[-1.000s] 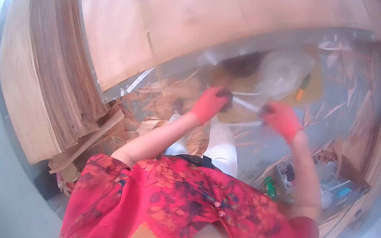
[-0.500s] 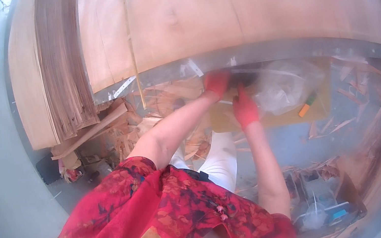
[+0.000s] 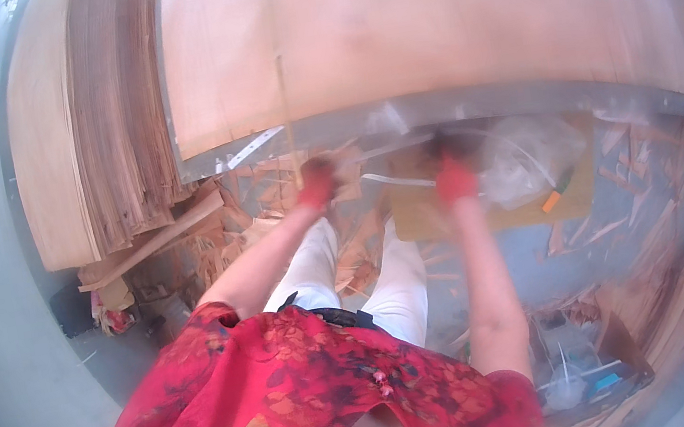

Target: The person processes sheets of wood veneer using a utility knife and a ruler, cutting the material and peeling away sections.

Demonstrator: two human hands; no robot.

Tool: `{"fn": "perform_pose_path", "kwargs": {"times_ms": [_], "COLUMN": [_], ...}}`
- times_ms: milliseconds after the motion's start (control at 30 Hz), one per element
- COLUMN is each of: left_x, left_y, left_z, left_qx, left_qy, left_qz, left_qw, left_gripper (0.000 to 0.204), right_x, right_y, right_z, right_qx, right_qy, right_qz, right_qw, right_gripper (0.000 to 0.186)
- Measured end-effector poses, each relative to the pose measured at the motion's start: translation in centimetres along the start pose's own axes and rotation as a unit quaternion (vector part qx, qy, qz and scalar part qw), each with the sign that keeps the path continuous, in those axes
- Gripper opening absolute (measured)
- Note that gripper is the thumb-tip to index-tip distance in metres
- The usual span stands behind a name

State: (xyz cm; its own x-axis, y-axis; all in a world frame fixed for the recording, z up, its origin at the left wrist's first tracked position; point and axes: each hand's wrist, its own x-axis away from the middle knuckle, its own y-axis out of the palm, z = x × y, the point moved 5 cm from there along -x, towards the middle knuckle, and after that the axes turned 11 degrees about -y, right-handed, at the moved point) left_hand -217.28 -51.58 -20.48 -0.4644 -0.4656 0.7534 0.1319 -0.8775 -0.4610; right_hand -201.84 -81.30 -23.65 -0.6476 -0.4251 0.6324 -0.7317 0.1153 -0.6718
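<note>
Head view shows the left hand [image 3: 319,183] and right hand [image 3: 455,179] extended forward, apart, their grip too blurred to tell.

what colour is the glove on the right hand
Red; the glove looks dark and blurred at its far end. Head view, the only one.

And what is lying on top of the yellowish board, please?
Crumpled clear plastic and an orange-and-green tool lie on the board. What the plastic and the blurred right hand cover cannot be seen.
</note>
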Motion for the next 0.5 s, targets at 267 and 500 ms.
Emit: {"fn": "perform_pose_path", "kwargs": {"times_ms": [267, 500], "left_x": [12.2, 17.5], "left_y": [-39.8, -30.6], "left_z": [-21.4, 0.5], "left_qx": [-0.384, -0.435], "left_qy": [-0.146, 0.355], "left_qz": [0.216, 0.021], "left_qw": [0.886, 0.827], "left_gripper": [0.020, 0.010], "right_x": [8.4, 21.1], "right_y": [-5.5, -11.5], "right_z": [-8.3, -36.8], "right_qx": [-0.054, -0.187], "right_qy": [-0.073, -0.421], "right_qz": [0.130, 0.180], "right_qw": [0.987, 0.869], "right_gripper": [0.067, 0.051]}}
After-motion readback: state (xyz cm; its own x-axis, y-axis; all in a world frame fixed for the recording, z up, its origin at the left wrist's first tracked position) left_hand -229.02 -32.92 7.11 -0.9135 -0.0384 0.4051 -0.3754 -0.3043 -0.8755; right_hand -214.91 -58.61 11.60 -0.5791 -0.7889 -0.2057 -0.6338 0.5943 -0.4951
